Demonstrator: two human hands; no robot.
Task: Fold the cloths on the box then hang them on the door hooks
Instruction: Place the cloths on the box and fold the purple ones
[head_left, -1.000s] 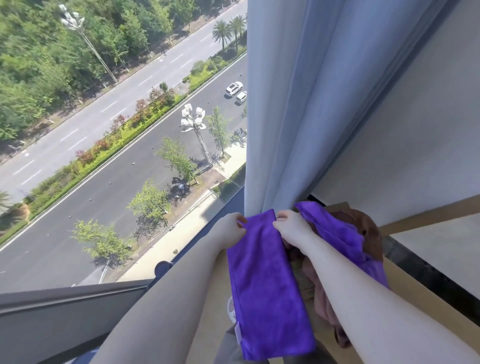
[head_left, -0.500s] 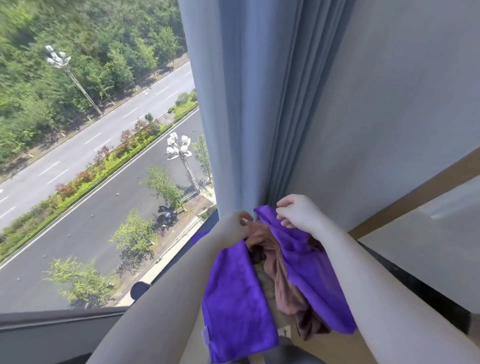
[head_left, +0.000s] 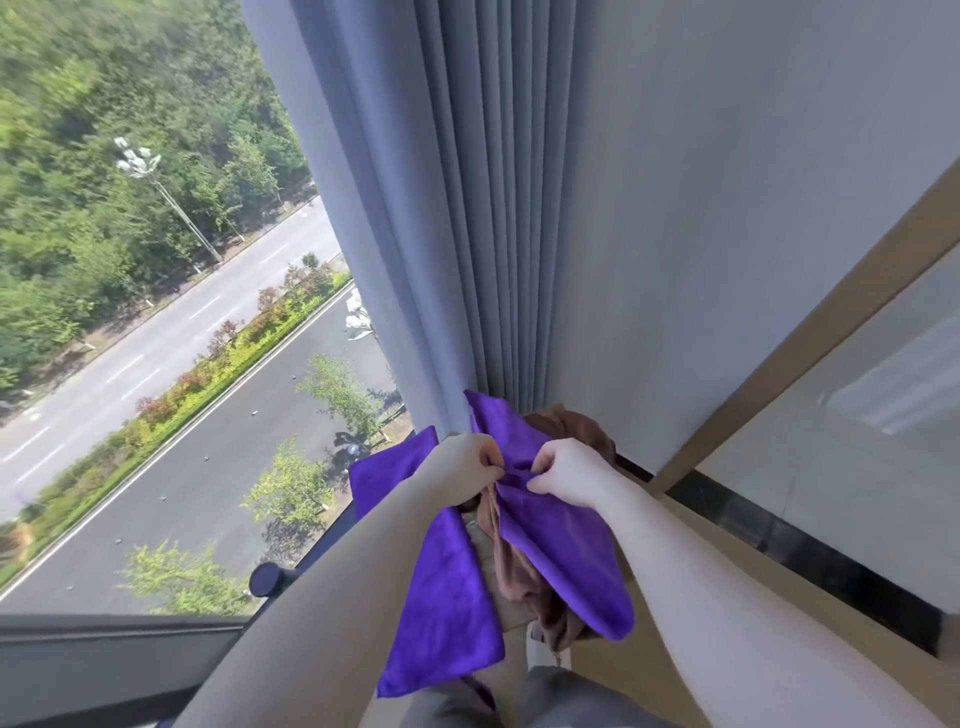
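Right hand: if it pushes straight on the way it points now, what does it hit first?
Probably the left hand: the right hand points left at it across the purple cloth both pinch. Depth is unclear.

We see strong daylight thru the window (head_left: 171, 374); trees (head_left: 93, 171) top left smear w/ motion blur. Curtain (head_left: 467, 208) folds shade softly (no glare). Wide-angle bend at edges; forearms near the lens look stretched.

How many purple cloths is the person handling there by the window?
2. One purple cloth hangs under the left hand; the other purple cloth is pinched by the right hand, draped over a brown cloth. More may lie hidden beneath.
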